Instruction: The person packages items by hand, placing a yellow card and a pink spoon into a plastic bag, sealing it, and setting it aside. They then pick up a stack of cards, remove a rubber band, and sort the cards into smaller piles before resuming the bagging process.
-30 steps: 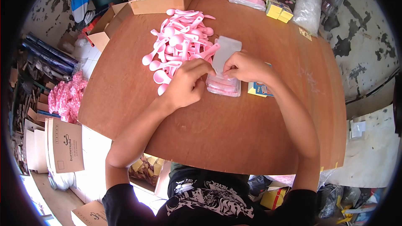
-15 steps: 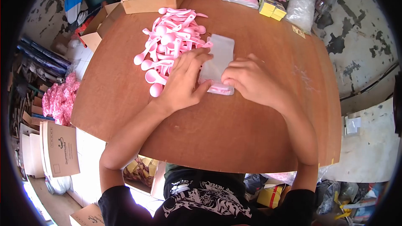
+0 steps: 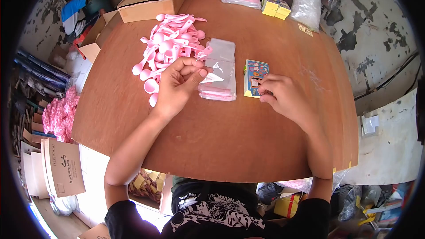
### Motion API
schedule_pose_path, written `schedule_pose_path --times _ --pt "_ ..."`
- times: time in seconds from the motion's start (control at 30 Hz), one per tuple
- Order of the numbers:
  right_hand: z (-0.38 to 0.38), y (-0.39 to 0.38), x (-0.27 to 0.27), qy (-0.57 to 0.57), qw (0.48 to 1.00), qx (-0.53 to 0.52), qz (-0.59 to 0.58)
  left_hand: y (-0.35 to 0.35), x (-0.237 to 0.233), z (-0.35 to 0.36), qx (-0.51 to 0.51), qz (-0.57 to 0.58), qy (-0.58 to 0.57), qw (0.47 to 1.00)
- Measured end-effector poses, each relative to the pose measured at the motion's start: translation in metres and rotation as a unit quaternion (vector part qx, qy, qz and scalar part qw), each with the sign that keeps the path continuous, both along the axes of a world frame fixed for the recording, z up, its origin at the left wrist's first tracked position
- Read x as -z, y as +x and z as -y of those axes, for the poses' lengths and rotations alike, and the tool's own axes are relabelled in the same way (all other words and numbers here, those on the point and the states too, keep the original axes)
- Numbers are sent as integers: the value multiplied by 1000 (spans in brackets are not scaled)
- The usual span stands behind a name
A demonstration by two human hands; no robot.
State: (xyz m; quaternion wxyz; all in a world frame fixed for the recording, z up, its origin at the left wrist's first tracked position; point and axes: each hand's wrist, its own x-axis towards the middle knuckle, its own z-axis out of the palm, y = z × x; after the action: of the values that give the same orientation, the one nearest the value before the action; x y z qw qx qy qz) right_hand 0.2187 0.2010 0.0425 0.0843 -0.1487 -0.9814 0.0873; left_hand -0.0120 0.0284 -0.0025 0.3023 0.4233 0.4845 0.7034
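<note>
My left hand [image 3: 179, 84] is raised over the table, fingers pinched on a thin clear plastic bag [image 3: 212, 77]. Beneath it, a stack of clear plastic sleeves [image 3: 228, 62] lies flat, with pink edges at its near end. Just to the right, my right hand [image 3: 281, 93] has its fingers curled at the lower right edge of a small blue and yellow printed box [image 3: 253, 77]; whether it grips the box is unclear. A heap of pink spoons [image 3: 170, 46] spreads out left of the sleeves, beyond my left hand.
On the brown table [image 3: 230, 146], a cardboard box [image 3: 152, 0] stands at the far left edge. Packs of clear bags [image 3: 241, 0], yellow boxes [image 3: 275, 6] and a plastic roll [image 3: 307, 2] line the far side. Another person [image 3: 75, 13] is at the upper left.
My left hand has lifted off the sleeves with a thin clear bag. My right hand has moved right, and the printed box now shows beside it. The view has shifted slightly.
</note>
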Motion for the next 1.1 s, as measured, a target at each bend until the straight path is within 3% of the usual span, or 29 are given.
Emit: schedule_pose_path --times 0.1,0.17,0.2,0.27,0.3,0.37,0.5,0.6,0.93,1.1 --pt "-2 3 -6 -34 996 -59 -66 7 -7 2 -22 -9 -28 999" --pt "17 5 -31 -1 975 109 -195 10 -10 1 -35 -11 -49 998" --pt "16 5 -31 -2 975 109 -196 10 -9 0 -29 -17 -42 999" --pt "14 6 -33 -62 889 100 -443 13 -9 -1 -21 -23 -34 999" --pt "18 7 -35 -61 888 101 -444 16 -11 -1 -4 -39 -48 998" --pt "31 6 -42 -278 830 42 -482 21 -12 0 16 -56 -62 996" --pt "29 3 -33 -318 831 32 -456 33 -16 5 82 -117 -80 987" --pt "14 3 -28 -309 897 9 -315 36 -21 6 71 -110 -46 990" --pt "31 -3 -25 -267 916 -42 -297 54 -43 -6 108 -84 -73 988" --pt "29 -4 -22 -303 905 -56 -294 59 -52 -12 108 -93 -90 986"
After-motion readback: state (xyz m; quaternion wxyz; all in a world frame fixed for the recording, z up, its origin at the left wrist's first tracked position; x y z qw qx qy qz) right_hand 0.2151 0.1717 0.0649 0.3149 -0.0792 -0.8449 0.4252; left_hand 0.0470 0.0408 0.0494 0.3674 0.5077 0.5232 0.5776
